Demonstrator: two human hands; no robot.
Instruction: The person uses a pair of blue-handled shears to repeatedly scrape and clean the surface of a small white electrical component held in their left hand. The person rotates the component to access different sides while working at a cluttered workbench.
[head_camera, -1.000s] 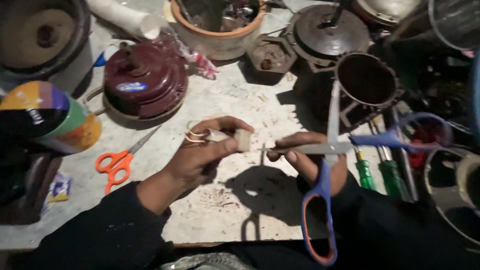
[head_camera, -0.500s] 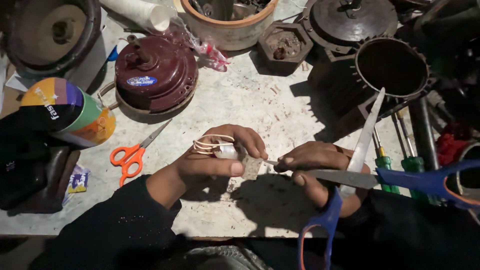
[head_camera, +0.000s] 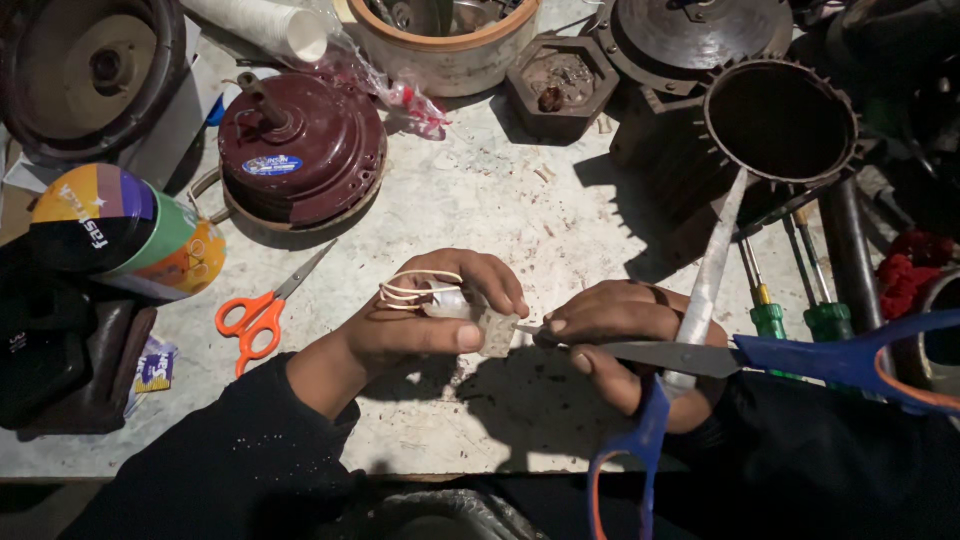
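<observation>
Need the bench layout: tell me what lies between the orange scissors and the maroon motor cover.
Head view: only bare, speckled tabletop between the orange scissors and the maroon motor cover.

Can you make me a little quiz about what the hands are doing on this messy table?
1. True or false: the left hand pinches a small pale part with wires.
2. Which scissors does the right hand hold? A) the blue scissors B) the orange scissors C) none
3. Fill in: the orange scissors lie on the table in front of a dark red, round motor ____.

Key: 1 true. 2 A. 3 cover.
</observation>
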